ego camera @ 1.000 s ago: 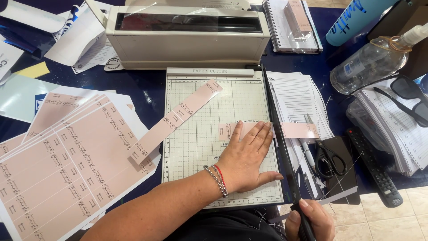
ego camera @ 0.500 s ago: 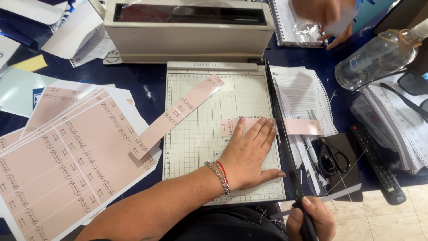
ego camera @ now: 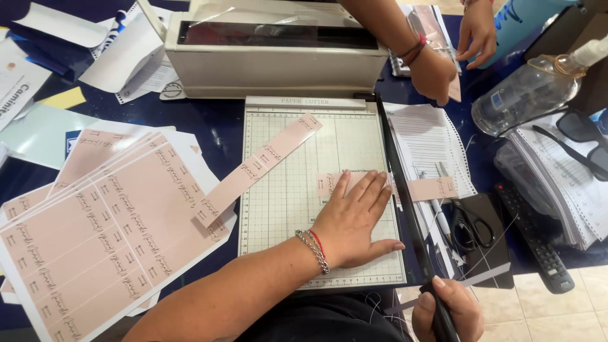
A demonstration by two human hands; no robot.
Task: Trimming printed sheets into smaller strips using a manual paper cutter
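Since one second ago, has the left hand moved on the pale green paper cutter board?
No. The left hand lies flat on the short pink paper strip, at the same place beside the black blade arm.

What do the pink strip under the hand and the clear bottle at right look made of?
Pink strip: thin matte paper or light card; it lies flat with printed marks. Clear bottle: probably glossy plastic, transparent with bright highlights, though glass can't be ruled out.
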